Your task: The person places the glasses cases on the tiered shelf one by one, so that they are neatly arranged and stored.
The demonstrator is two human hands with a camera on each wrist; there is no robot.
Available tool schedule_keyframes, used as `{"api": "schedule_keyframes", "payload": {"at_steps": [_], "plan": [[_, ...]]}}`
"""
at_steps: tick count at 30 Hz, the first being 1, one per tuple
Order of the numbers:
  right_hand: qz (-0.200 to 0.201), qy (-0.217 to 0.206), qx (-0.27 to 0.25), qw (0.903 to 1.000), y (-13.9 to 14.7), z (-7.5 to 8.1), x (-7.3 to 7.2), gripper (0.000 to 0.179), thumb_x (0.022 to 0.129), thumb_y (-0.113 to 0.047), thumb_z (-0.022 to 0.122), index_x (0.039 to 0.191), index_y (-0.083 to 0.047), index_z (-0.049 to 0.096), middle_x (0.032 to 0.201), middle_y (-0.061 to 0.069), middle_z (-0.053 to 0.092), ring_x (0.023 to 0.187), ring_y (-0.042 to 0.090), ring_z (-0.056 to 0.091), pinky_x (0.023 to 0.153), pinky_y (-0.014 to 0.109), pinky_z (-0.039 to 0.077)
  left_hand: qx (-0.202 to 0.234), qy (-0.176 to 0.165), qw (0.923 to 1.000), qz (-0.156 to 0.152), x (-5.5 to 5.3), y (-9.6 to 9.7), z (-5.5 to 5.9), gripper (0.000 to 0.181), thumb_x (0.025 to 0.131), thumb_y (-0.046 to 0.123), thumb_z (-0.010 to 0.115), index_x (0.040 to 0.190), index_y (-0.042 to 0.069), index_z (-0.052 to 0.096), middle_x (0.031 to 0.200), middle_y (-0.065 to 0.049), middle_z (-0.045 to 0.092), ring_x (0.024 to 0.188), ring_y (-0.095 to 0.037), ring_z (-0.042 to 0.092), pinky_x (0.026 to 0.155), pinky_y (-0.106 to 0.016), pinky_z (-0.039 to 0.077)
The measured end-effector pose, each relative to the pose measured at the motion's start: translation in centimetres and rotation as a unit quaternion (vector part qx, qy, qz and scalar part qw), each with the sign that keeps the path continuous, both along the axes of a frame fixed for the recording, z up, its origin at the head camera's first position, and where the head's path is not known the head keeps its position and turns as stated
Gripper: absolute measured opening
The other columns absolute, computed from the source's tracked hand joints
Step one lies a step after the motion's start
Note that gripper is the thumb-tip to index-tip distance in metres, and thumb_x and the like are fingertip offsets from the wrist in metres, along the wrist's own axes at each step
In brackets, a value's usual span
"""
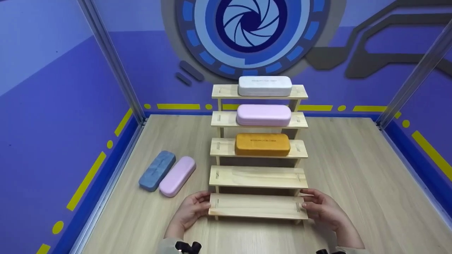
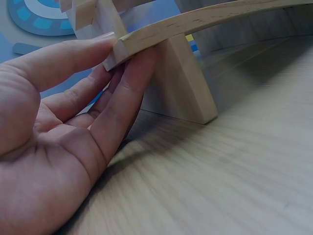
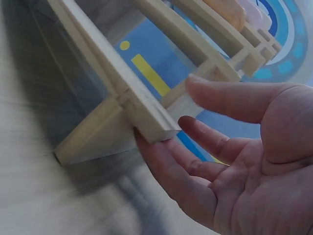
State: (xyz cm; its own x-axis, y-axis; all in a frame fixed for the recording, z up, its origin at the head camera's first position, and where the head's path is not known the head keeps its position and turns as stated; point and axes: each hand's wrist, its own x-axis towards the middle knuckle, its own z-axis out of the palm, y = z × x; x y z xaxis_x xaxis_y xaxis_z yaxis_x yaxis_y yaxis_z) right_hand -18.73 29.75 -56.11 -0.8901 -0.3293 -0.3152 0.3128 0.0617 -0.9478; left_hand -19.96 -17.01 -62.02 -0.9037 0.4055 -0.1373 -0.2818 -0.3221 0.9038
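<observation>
A five-step wooden display stand point(image 1: 259, 206) stands on the table in the head view. My left hand point(image 1: 190, 208) grips the left end of its lowest step; in the left wrist view the thumb point(image 2: 73, 58) lies at the board's end and the fingers reach beneath it. At the opposite end, my right hand point(image 1: 326, 210) holds the same step, fingers point(image 3: 166, 166) tucked under the board and thumb above. Glasses cases sit on the three upper steps: white point(image 1: 265, 86) on top, pink point(image 1: 263, 115) below it, then orange point(image 1: 262, 144).
Left of the stand, a blue glasses case point(image 1: 157, 171) and another pink case point(image 1: 177, 176) lie side by side on the wooden tabletop point(image 1: 353, 169). Printed blue-purple panels wall in the back and both sides, with metal posts point(image 1: 113, 60) at the corners.
</observation>
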Motion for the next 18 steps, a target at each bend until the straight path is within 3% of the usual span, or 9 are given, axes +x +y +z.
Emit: {"api": "schedule_keyframes", "payload": {"at_steps": [6,18], "plan": [[-0.008,0.009,0.038,0.9992,-0.36,-0.08,0.09,0.066,0.094,-0.008,0.071,0.147,0.009,0.035,0.115,0.003,0.061,0.092,0.011,0.065,0.075,0.025,0.060,0.001,-0.006,1.0000,-0.002,0.04,0.11,0.26,0.039,0.094,-0.006,0.061,0.131,0.000,0.056,0.115,0.000,0.068,0.105,-0.014,0.067,0.088,-0.030,0.060],[-0.010,0.011,0.050,0.9986,-0.66,-0.34,0.21,0.060,0.094,-0.007,0.070,0.143,0.010,0.040,0.107,0.001,0.060,0.088,0.010,0.064,0.073,0.025,0.059,-0.003,-0.003,1.0000,0.006,0.04,0.12,0.44,0.051,0.094,-0.005,0.063,0.141,-0.013,0.046,0.116,-0.001,0.068,0.105,-0.014,0.067,0.089,-0.028,0.060]]}}
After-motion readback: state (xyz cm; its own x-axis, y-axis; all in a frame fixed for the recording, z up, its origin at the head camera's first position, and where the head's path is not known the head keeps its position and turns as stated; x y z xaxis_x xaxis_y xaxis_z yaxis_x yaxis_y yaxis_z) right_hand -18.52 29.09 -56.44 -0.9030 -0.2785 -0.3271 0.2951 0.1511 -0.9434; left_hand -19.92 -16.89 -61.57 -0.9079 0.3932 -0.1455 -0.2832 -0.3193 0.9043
